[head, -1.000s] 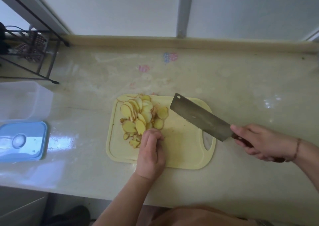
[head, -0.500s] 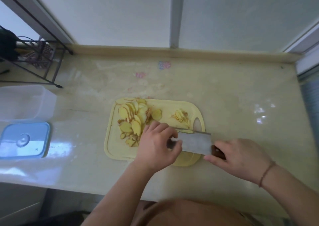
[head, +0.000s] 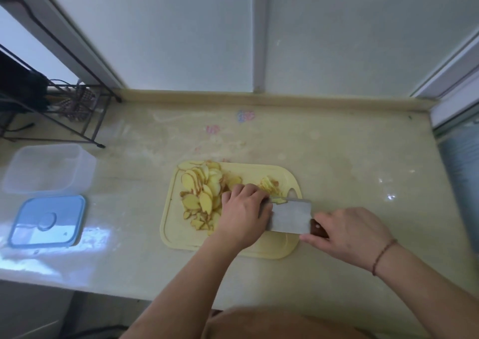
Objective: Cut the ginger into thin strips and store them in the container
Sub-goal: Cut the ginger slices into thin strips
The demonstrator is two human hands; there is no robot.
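A pile of ginger slices (head: 202, 191) lies on the left half of the yellow cutting board (head: 181, 237). A small heap of cut ginger strips (head: 269, 184) sits near the board's far right. My left hand (head: 242, 213) curls its fingers down on a few slices beside the blade. My right hand (head: 344, 232) grips the dark handle of the cleaver (head: 291, 215), whose blade stands on the board against my left knuckles. The clear container (head: 49, 167) stands far left, with its blue lid (head: 46, 220) lying in front of it.
A black wire rack (head: 64, 110) stands at the back left of the pale counter (head: 350, 157). The wall and a window frame run along the back. The counter's front edge lies just below my forearms.
The cleaver came down from the air at the right onto the board. My left hand shifted right from the slice pile to the blade. A small heap of strips now shows.
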